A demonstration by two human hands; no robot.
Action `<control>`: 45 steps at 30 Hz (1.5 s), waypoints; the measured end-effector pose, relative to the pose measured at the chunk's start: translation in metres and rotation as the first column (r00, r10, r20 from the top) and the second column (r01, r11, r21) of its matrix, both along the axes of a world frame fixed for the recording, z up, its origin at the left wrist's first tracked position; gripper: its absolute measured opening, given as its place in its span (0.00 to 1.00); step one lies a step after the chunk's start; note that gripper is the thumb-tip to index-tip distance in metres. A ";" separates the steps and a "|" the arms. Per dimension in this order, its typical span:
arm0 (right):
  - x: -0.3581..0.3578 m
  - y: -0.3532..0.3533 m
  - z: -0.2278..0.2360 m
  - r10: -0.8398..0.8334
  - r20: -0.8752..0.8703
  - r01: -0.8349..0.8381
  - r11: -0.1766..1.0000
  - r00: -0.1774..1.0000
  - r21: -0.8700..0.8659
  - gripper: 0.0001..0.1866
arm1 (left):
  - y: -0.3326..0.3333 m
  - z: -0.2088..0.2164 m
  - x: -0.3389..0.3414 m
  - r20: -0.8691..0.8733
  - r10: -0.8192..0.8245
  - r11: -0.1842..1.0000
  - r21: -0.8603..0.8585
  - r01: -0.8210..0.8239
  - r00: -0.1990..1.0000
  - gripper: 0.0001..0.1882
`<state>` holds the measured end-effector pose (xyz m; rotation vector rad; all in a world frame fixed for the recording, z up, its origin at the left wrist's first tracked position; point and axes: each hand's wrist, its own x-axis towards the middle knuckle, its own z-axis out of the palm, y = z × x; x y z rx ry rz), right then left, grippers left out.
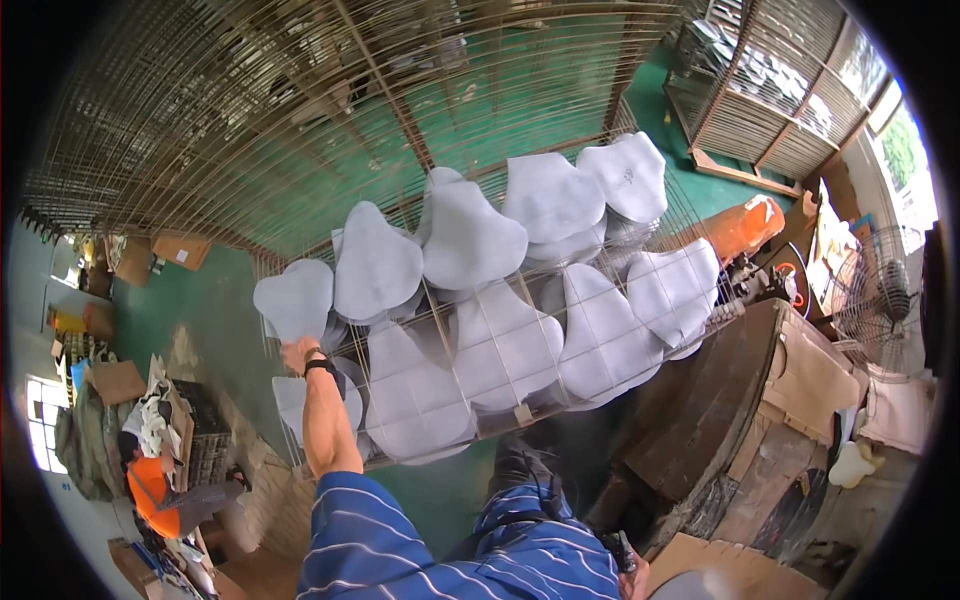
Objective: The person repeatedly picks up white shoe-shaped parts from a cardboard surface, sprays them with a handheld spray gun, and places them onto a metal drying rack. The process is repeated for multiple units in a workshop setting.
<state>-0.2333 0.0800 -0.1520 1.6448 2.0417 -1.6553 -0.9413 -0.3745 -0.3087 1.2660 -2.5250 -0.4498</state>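
Partly hidden, the left hand (298,352) meets the lower edge of a pale grey, rounded piece (293,302); from my remote seat I cannot tell how tightly the fingers close, or whether they hold piece or wire. Around it I see a workroom with a green floor (140,310) and a tall rusty wire rack (382,82) across the top. Below that, a wire shelf (522,414) bears overlapping grey pieces in two rows; thin wires cross the nearer row. To the right stands a brown cardboard pile (690,410); at lower left, a person in orange (153,495). Smallest, the right hand (634,575) shows at the bottom edge, its grip unclear.
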 end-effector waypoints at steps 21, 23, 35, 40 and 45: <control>0.093 -0.150 0.049 -0.620 -0.082 0.592 0.691 0.780 0.414 0.29 | 0.502 0.193 0.488 -0.759 -0.594 -0.804 0.575 0.154 -0.266 0.22; 0.105 -0.169 0.051 -0.715 -0.089 0.677 0.604 0.694 0.421 0.29 | 0.508 0.149 0.516 -0.701 -0.593 -0.769 0.638 0.023 -0.396 0.22; 0.149 -0.229 0.144 -0.951 -0.252 0.767 -0.024 0.181 0.642 0.30 | 0.543 -0.173 0.483 0.070 -0.565 0.149 0.989 -0.018 -0.822 0.20; 0.166 -0.237 0.147 -0.957 -0.267 0.766 -0.087 0.113 0.637 0.30 | 0.523 -0.166 0.474 0.336 -0.520 0.178 0.942 0.285 -0.786 0.17; 0.168 -0.250 0.135 -0.963 -0.180 0.834 0.070 0.199 0.547 0.30 | 0.508 -0.146 0.483 0.250 -0.582 0.072 0.964 0.258 -0.774 0.17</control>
